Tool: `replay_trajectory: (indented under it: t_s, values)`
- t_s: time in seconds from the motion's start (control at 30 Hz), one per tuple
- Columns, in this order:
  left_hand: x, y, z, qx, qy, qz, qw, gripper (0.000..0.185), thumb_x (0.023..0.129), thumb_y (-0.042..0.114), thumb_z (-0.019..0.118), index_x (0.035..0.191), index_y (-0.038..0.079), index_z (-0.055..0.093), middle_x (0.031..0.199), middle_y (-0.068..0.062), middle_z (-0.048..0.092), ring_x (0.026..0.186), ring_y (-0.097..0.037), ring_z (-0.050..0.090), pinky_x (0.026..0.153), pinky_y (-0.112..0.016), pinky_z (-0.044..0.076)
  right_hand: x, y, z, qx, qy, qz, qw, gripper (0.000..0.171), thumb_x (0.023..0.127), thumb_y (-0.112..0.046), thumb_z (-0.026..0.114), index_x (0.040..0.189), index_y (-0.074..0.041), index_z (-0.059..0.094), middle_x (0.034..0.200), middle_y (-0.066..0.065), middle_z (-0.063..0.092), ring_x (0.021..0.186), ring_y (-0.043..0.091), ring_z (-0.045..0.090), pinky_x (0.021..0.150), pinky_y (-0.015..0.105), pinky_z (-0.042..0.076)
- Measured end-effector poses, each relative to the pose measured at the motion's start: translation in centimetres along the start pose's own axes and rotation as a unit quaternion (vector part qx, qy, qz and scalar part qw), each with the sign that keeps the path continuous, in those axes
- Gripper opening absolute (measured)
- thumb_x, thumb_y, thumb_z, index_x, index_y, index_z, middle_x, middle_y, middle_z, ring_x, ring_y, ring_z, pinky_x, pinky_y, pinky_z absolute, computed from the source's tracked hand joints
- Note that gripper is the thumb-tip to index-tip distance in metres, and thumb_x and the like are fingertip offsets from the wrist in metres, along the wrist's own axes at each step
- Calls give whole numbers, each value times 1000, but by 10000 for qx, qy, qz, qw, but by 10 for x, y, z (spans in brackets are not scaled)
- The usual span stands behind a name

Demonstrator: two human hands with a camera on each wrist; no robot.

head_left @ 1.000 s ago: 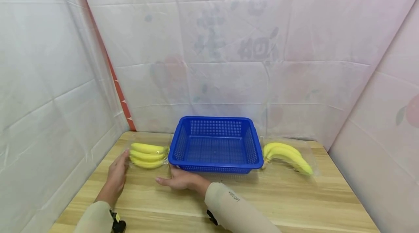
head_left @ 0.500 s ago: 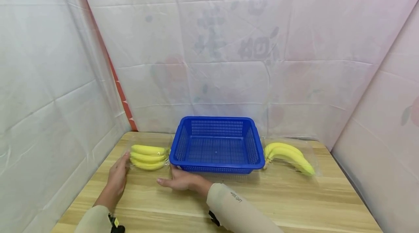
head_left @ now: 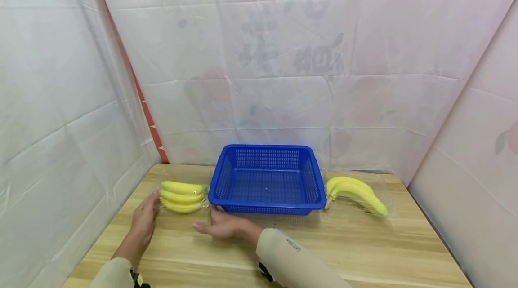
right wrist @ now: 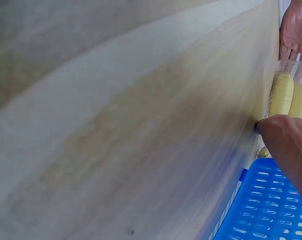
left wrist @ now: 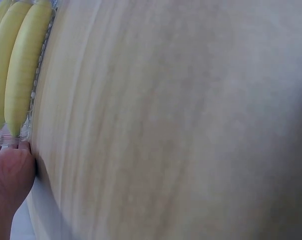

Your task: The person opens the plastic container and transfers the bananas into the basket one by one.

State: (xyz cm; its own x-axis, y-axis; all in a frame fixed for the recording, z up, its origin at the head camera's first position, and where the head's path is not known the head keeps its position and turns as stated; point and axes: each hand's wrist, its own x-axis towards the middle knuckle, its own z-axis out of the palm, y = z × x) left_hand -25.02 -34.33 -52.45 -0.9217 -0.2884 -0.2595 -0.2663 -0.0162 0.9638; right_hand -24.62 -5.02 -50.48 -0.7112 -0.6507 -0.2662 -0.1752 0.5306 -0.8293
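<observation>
A bunch of yellow bananas in clear wrap (head_left: 180,196) lies on the wooden table (head_left: 364,243), just left of a blue mesh basket (head_left: 267,180). My left hand (head_left: 145,217) rests on the table with straight fingers touching the left end of the wrap. The left wrist view shows the same: a fingertip (left wrist: 10,170) against the wrap's edge below the bananas (left wrist: 18,65). With its fingers pointing left, my right hand (head_left: 215,226) lies flat on the table at the basket's front left corner, close to the bananas' right end. It holds nothing. The basket is empty.
A second wrapped bunch of bananas (head_left: 356,191) lies right of the basket. White plastic sheeting (head_left: 283,77) walls the table at the back and both sides. In the right wrist view my right hand (right wrist: 290,145) sits between the basket (right wrist: 270,210) and the bananas (right wrist: 289,97).
Both hands keep almost the same places beside the left bananas. Only the view has shifted slightly.
</observation>
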Motion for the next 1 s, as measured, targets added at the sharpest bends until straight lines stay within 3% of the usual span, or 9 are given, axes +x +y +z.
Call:
replay_trajectory:
  t_s: [0.13,0.37,0.8,1.0]
  values:
    - [-4,0,-1,-16,-98,-11,10000,97,101,75,48,172,13,21,180,-4,15,167,-21,14,138,-41,13,-3,1,1,-10,-33,-46,10000,112,100,-75,53,172,-20,-12,182,14,-2,169,31,8,137,48,20]
    - [-12,-2,-4,110,-170,130,9997,96,104,73,44,171,9,20,181,-8,15,167,-24,15,138,-43,12,-9,1,3,-39,-129,-80,9999,109,101,-75,50,171,-24,-16,182,12,-4,168,32,14,136,47,23]
    - [-13,-9,-7,246,-131,198,9994,93,106,69,43,172,9,17,182,-8,10,169,-27,8,139,-47,10,-8,6,8,45,-63,-98,9999,107,102,-72,51,171,-25,-16,182,13,-1,166,30,20,135,45,26]
    - [-14,-9,-6,135,-121,220,9996,90,107,67,43,171,8,20,180,-10,15,167,-24,13,138,-44,12,-9,3,9,107,106,-4,9999,106,103,-70,52,172,-24,-14,181,14,0,166,34,21,135,49,25]
